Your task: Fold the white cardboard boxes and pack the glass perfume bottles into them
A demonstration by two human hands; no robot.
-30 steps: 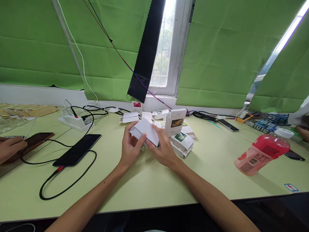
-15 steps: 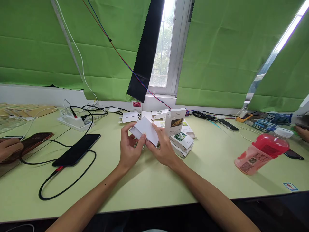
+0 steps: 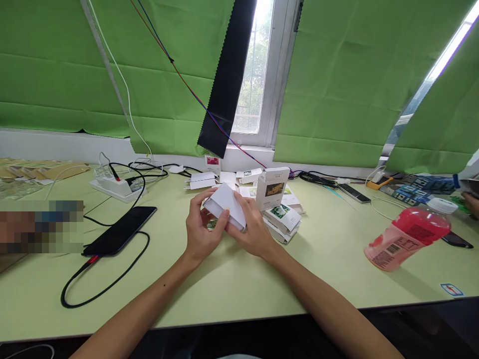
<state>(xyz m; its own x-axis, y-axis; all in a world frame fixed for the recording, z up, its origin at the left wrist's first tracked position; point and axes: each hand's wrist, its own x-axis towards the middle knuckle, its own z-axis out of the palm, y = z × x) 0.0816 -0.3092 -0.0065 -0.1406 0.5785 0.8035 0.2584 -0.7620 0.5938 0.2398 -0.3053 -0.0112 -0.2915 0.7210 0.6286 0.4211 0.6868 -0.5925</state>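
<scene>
Between both hands I hold a small white cardboard box point(image 3: 226, 202) above the table, its plain side facing me and a flap showing at its left. My left hand point(image 3: 204, 227) grips the box's left side, thumb across the front. My right hand point(image 3: 254, 224) wraps round its right side. Just behind and right stands an upright white box with a yellow flower picture point(image 3: 271, 189). Small boxes with a white flower picture point(image 3: 282, 219) lie stacked beside my right hand. Further white cartons point(image 3: 202, 180) lie behind my hands.
At left are a black phone point(image 3: 121, 230) on a cable and a white power strip point(image 3: 116, 187). A pink drink bottle point(image 3: 407, 234) leans at right. A remote point(image 3: 354, 193) and cables lie along the back. Another person's hand point(image 3: 469, 204) shows at the right edge.
The held box has turned slightly in my hands, which stay in almost the same place. At the left edge, a blurred patch now covers the other person's hand and phone.
</scene>
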